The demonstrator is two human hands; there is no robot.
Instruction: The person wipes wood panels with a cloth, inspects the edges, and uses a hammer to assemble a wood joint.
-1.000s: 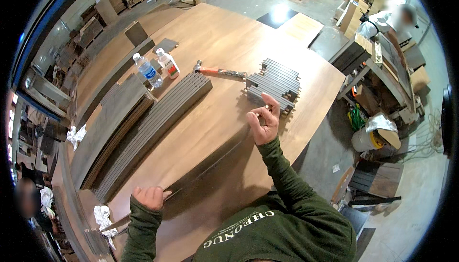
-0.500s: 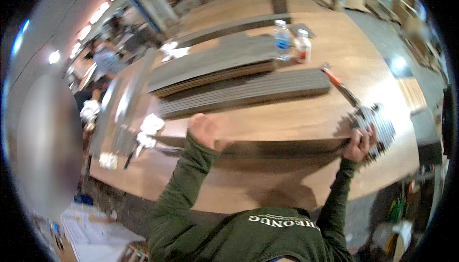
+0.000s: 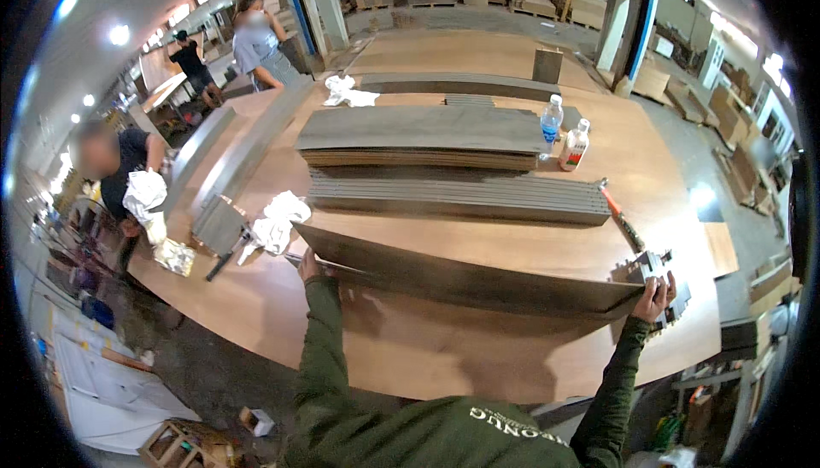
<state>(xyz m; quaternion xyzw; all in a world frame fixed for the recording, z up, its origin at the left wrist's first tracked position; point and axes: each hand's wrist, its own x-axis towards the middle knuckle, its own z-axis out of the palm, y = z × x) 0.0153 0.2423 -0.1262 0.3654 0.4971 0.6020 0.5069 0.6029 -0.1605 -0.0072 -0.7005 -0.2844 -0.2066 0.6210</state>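
Note:
A long dark brown board (image 3: 478,280) is tilted up off the big wooden table (image 3: 410,348), held at both ends. My left hand (image 3: 309,265) grips its left end near a white rag (image 3: 278,220). My right hand (image 3: 656,297) grips its right end, next to a small stack of short grey pieces (image 3: 647,270). Both arms are in green sleeves and spread wide.
Two stacks of long grey and brown boards (image 3: 444,160) lie across the table beyond. A water bottle (image 3: 552,122), a white bottle (image 3: 575,145) and an orange-handled tool (image 3: 617,212) sit at the right. People (image 3: 115,169) stand at the left.
The view has swung round to face the table squarely. The long board, flat on the table a second ago, is now lifted and tilted between both hands.

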